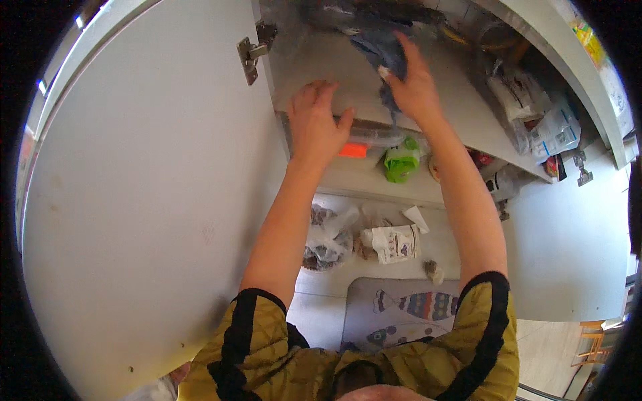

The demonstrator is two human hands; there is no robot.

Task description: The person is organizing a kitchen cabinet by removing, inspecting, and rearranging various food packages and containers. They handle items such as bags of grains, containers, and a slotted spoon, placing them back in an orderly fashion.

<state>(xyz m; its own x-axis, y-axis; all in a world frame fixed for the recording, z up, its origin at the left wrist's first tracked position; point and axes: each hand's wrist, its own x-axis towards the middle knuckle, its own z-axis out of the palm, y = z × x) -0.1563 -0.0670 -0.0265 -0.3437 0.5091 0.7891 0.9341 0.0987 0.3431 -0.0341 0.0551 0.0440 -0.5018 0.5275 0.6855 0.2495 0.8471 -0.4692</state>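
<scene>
Inside an open cabinet, my right hand grips a dark blue-grey cloth against the upper shelf, with part of the cloth hanging towards the shelf's front edge. To its left, my left hand rests at the front of the same shelf board, its fingers spread and holding nothing. Just below the hands, on the lower level, lie a clear plastic container, an orange-red item and a green plastic packet.
A white cabinet door stands open at left, another door at right. Plastic bags sit on the shelf's right end. On the floor are a bag of dark contents, a white pouch and a fish-patterned mat.
</scene>
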